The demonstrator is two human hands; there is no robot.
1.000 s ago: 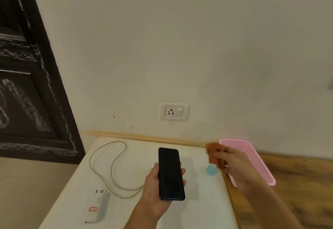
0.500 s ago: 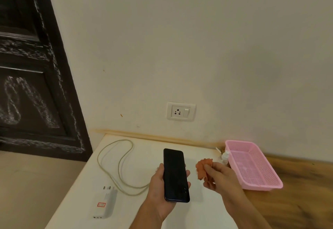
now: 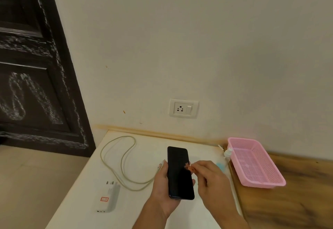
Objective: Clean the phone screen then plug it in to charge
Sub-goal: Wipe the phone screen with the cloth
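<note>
My left hand (image 3: 161, 183) holds a black phone (image 3: 179, 172) upright over the white table (image 3: 144, 144), its dark screen facing me. At the phone's right edge my right hand (image 3: 210, 178) pinches a small orange cloth (image 3: 189, 167), which touches the screen and is mostly hidden by my fingers. A white charger brick (image 3: 107, 198) lies at the table's left, prongs pointing away. Its pale cable (image 3: 119, 158) loops across the table to a plug end just left of my left thumb. A white wall socket (image 3: 183, 108) with a switch sits above the table.
A pink plastic basket (image 3: 255, 162) stands on the wooden surface (image 3: 297, 192) to the right. A small spray bottle (image 3: 227, 154) with blue liquid stands between basket and phone. A dark door (image 3: 36, 66) fills the left.
My right hand has carried the orange cloth leftward from near the basket onto the phone's right edge. The left hand keeps holding the phone. The camera has shifted left.
</note>
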